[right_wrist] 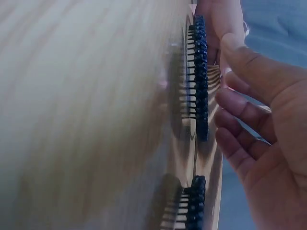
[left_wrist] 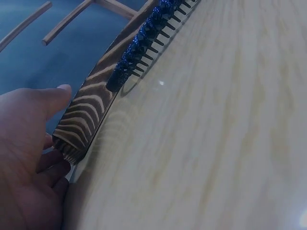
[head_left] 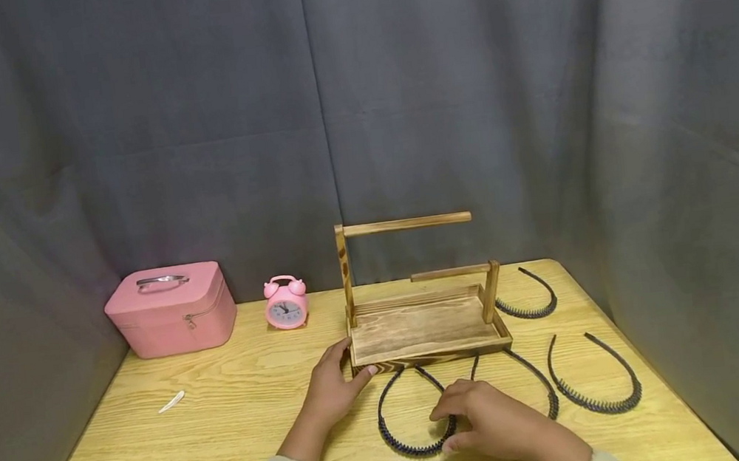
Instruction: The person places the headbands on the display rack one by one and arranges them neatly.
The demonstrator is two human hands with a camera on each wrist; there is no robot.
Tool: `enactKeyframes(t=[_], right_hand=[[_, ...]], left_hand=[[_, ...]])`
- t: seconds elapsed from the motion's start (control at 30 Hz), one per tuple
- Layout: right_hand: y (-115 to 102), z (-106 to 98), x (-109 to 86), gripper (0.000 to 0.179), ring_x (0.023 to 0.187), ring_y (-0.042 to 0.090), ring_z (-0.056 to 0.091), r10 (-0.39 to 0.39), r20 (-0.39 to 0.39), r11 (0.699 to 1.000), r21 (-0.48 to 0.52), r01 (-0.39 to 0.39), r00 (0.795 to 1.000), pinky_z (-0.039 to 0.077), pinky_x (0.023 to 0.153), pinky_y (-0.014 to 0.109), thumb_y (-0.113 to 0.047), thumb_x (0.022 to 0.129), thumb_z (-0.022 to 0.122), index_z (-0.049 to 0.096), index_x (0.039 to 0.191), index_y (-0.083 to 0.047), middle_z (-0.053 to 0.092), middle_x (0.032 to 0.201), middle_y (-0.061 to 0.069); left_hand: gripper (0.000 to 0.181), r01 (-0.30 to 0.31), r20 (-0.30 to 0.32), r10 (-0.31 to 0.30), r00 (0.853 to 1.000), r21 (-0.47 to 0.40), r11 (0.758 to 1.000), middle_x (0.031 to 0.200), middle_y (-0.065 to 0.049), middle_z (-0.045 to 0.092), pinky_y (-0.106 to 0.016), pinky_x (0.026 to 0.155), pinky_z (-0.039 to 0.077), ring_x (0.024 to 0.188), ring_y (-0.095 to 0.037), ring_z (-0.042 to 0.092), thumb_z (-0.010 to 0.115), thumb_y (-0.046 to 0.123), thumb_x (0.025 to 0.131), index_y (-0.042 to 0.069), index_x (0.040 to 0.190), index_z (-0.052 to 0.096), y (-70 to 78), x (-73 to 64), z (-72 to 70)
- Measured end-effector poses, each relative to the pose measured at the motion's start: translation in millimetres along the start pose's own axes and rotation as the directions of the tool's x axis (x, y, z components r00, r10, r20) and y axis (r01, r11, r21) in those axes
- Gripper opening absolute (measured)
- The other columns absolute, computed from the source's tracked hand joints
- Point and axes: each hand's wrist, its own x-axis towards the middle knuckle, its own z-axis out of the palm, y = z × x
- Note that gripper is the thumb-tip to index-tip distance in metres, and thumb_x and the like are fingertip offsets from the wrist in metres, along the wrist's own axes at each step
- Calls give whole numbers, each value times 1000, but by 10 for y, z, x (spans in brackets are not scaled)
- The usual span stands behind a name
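A wooden stand (head_left: pixel 424 327), a shallow tray with two upright posts and side bars, is on the table. My left hand (head_left: pixel 331 390) holds its front left corner, thumb at the front and fingers along the left side; the left wrist view shows those fingers (left_wrist: pixel 53 170) around the end. In front of the stand lies a dark toothed headband (head_left: pixel 414 450). My right hand (head_left: pixel 491 421) hovers by that headband's right side, thumb and fingers curved and apart with nothing between them. Another headband (head_left: pixel 551 400) is partly hidden behind the right hand.
Two more headbands lie to the right, one near the back (head_left: pixel 538 312) and one farther forward (head_left: pixel 603 407). A pink case (head_left: pixel 173 316), a pink alarm clock (head_left: pixel 286 309) and a small white clip-like piece (head_left: pixel 172 401) are on the left. Grey curtains (head_left: pixel 199 128) surround the table.
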Motion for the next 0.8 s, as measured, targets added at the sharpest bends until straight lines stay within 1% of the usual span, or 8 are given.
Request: enactKeyframes(t=[0.17,0.3,0.43,0.57,0.8], right_hand=[[-5,30,59,35,114,4,66,-32,24,999,-5,32,999,62,95,27,-33,92,89,82,123,-20,73,121,-14],[-20,44,95,36,112,2,64,-18,55,1000,6,17,998,61,95,24,-36,89,89,82,121,-21,73,119,-17],[-23,59,106,35,111,1,64,-18,72,1000,-7,18,997,61,95,23,-38,87,89,83,118,-23,73,117,-18],[-18,77,119,31,110,-1,64,-25,78,999,-22,27,997,62,95,23,-34,86,91,84,114,-24,73,114,-20],[-26,91,145,27,108,-3,63,-32,90,999,-15,33,995,61,95,22,-26,85,93,85,111,-24,73,110,-21]], left_hand=[[78,-15,-14,15,1000,13,1000,161,-22,54,-64,124,43,152,-46,49,82,40,99,2,160,51,-5,7,6],[77,-10,-26,10,1000,15,1000,160,-22,55,-63,124,44,151,-45,50,83,39,99,2,159,52,6,6,3],[74,-21,-48,22,999,31,999,157,-22,58,-61,123,45,149,-44,53,83,35,99,1,157,54,16,10,13],[70,-27,-72,29,997,34,999,154,-22,61,-60,122,47,146,-44,56,84,31,98,0,155,56,7,17,28],[67,-17,-87,18,996,15,1000,152,-23,62,-60,122,47,145,-44,57,85,25,98,0,153,58,2,27,34]])
